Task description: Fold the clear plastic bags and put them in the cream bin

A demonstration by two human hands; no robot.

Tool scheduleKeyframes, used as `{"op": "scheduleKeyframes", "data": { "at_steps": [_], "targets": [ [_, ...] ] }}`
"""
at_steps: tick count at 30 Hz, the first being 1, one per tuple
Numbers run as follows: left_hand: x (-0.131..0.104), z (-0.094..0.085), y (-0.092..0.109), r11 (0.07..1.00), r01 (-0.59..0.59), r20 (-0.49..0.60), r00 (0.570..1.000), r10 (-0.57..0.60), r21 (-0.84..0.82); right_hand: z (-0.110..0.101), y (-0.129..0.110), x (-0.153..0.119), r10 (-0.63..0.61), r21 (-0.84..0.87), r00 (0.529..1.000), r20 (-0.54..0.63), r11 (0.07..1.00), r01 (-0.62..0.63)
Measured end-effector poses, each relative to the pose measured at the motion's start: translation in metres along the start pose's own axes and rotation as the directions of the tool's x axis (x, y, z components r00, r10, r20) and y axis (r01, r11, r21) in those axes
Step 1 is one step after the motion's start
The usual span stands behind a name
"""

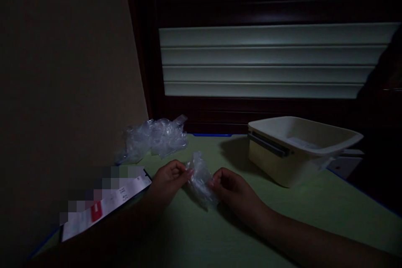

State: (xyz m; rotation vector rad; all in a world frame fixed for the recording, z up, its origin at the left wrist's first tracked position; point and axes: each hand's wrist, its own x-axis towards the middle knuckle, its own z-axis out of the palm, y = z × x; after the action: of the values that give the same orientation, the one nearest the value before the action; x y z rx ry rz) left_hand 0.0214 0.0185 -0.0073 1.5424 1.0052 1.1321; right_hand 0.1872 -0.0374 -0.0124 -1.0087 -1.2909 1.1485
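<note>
A crumpled clear plastic bag (201,180) is stretched between my two hands, just above the table. My left hand (168,182) pinches its left edge between thumb and fingers. On the other side, my right hand (234,188) grips the bag's right edge with curled fingers. Whether anything lies inside the bag, I cannot make out in the dim light. Behind my left hand sits a heap of similar clear plastic bags (157,136) against the wall.
The green table (266,226) has blue edging. A cream plastic bin (273,161) with a dark handle stands at the right, a pale item inside it. A lit tablet or phone screen (109,201), partly pixelated, lies at the left. Slatted panels (266,60) rise behind.
</note>
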Motion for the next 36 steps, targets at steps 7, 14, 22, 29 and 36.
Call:
{"op": "scheduleKeyframes", "data": {
  "at_steps": [7, 14, 22, 29, 36],
  "targets": [
    [0.0, 0.002, -0.002, 0.999, -0.036, -0.005, 0.999, 0.036, -0.024, -0.001, -0.003, -0.002, -0.043, -0.076, 0.997, -0.062, 0.996, 0.038],
    [-0.002, -0.002, 0.005, 1.0, -0.018, -0.114, 0.993, 0.017, -0.003, -0.006, -0.005, -0.002, -0.081, -0.138, 0.978, -0.195, 0.989, 0.054],
    [-0.004, -0.003, 0.009, 0.998, 0.041, -0.149, 0.988, -0.032, 0.057, -0.002, -0.012, -0.022, -0.481, -0.518, 0.873, 0.083, 0.728, 0.45],
    [-0.014, 0.004, 0.011, 0.994, 0.0, -0.066, 0.998, 0.007, 0.112, -0.004, -0.013, -0.029, -0.453, -0.519, 0.833, 0.319, 0.652, 0.553],
    [-0.021, 0.007, 0.012, 0.997, -0.074, 0.134, 0.988, 0.07, 0.027, -0.003, -0.007, -0.013, -0.206, -0.267, 0.976, -0.073, 0.947, 0.18]
  ]
}}
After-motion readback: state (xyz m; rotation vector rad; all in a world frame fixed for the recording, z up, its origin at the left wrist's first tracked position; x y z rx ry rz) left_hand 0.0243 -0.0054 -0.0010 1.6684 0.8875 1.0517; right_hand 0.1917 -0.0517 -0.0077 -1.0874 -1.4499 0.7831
